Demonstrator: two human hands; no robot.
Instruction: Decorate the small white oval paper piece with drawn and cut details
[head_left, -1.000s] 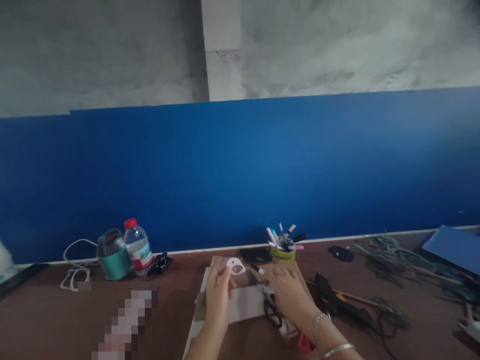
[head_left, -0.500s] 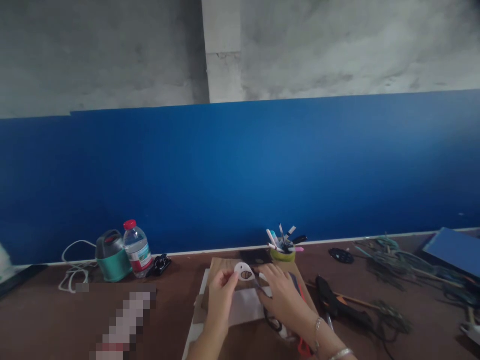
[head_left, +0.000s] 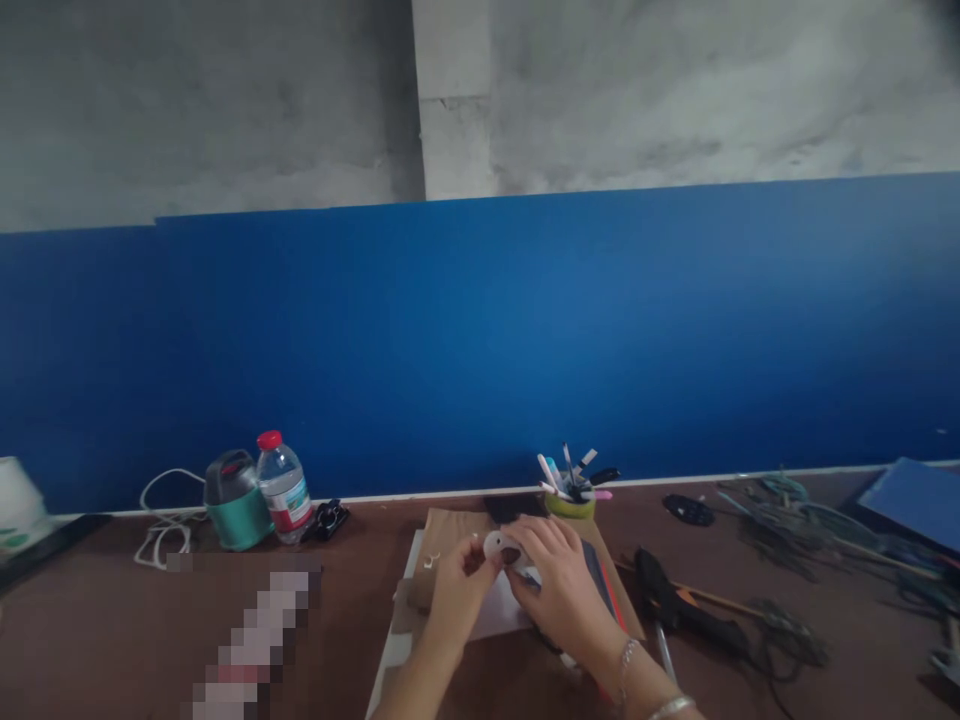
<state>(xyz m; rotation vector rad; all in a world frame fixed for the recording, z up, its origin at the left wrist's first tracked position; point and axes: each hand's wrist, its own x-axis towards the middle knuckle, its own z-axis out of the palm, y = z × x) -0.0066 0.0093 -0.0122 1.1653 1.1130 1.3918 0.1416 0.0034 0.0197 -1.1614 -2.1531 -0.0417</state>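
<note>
A small white cutout (head_left: 494,545), rounded and with a dark patterned patch, is held up over the work area. My left hand (head_left: 459,590) pinches its left edge between thumb and fingers. My right hand (head_left: 559,575) is closed on its right side, with the fingers curled over and covering much of it. Beneath both hands lies a white paper sheet (head_left: 496,612), partly hidden by them. Brown cardboard (head_left: 450,528) spreads out behind and under the sheet. Something pale and dark shows below my right palm, too covered to name.
A green cup of pens (head_left: 571,507) stands behind the cardboard. On the right are a black glue gun (head_left: 690,615) and a tangle of greenish strands (head_left: 780,530). To the left stand a water bottle (head_left: 285,495) and a teal container (head_left: 238,518). A blue panel (head_left: 480,340) rises behind.
My right hand has moved left onto the cutout, which has tilted and is now more covered. A dark strip between it and my right hand no longer shows. The view has shifted slightly.
</note>
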